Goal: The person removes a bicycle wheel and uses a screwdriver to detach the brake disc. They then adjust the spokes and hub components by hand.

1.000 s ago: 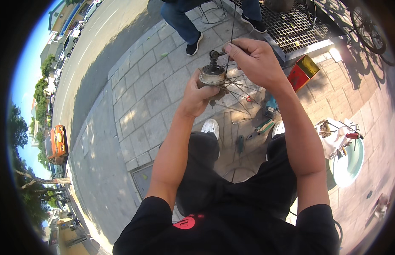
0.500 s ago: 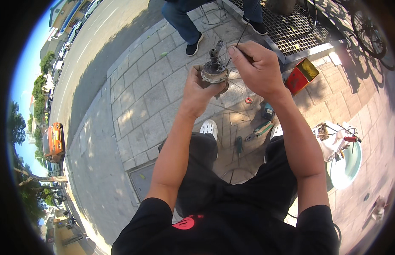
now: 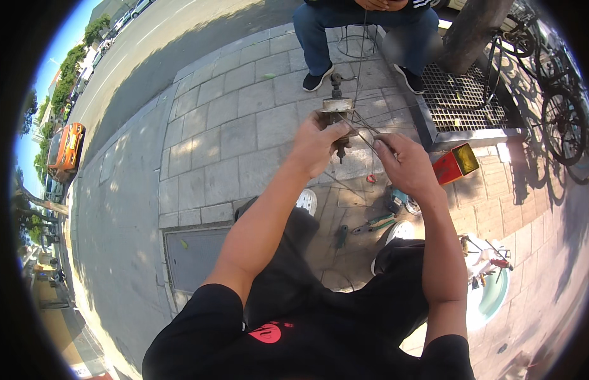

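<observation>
My left hand (image 3: 315, 145) is wrapped round a greasy metal wheel hub (image 3: 337, 106), held up before me with its axle roughly upright. A lever-like piece sticks out sideways at the hub's top. Thin wire spokes (image 3: 365, 125) fan from the hub's flange toward my right hand (image 3: 405, 166), whose thumb and fingers pinch them. One long spoke rises from the hub, and another slants down below it. How many spokes hang on the flange is too fine to tell.
Pliers (image 3: 375, 224), a green-handled tool (image 3: 341, 237) and a teal power tool (image 3: 394, 201) lie between my feet. A red box (image 3: 448, 168) stands right, and a pale green basin (image 3: 487, 301) holds tools. Ahead, a seated person (image 3: 313, 41) is beside a metal grate (image 3: 462, 104) and parked bicycles (image 3: 560, 126).
The hub has turned from tilted to nearly upright. My right hand has dropped lower, with the spokes now spread between both hands. The view has shifted, showing more of the seated person.
</observation>
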### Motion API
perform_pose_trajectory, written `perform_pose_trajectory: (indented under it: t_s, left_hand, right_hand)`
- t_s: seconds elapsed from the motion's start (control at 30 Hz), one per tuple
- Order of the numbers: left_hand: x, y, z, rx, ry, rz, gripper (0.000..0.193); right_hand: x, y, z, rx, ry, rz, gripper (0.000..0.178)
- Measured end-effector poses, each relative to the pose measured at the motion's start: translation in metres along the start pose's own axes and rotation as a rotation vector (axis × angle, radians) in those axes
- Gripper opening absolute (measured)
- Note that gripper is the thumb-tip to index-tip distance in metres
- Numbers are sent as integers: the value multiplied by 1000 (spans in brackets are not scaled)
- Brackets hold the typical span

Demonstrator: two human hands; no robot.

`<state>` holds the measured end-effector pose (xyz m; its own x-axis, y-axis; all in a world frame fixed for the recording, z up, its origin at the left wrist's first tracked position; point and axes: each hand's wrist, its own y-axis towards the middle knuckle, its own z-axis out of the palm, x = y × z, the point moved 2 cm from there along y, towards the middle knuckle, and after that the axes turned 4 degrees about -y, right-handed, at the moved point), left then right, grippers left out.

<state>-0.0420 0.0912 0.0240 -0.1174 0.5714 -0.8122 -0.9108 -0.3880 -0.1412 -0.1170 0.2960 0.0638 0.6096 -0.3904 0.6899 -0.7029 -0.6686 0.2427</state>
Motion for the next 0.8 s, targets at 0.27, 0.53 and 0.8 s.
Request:
perform_pose_trajectory:
  t_s: [0.27, 0.53, 0.8]
  left_hand:
    - [-11, 3, -6, -53, -45, 78, 48]
    - [-19, 3, -14, -78, -100, 144, 52]
    - [-5, -1, -3, -15, 79, 78, 48]
  right_hand:
    - [4, -21, 24, 272, 278, 148, 30]
    - [4, -42, 51, 538, 446, 228, 28]
    - [12, -27, 67, 161, 455, 364, 31]
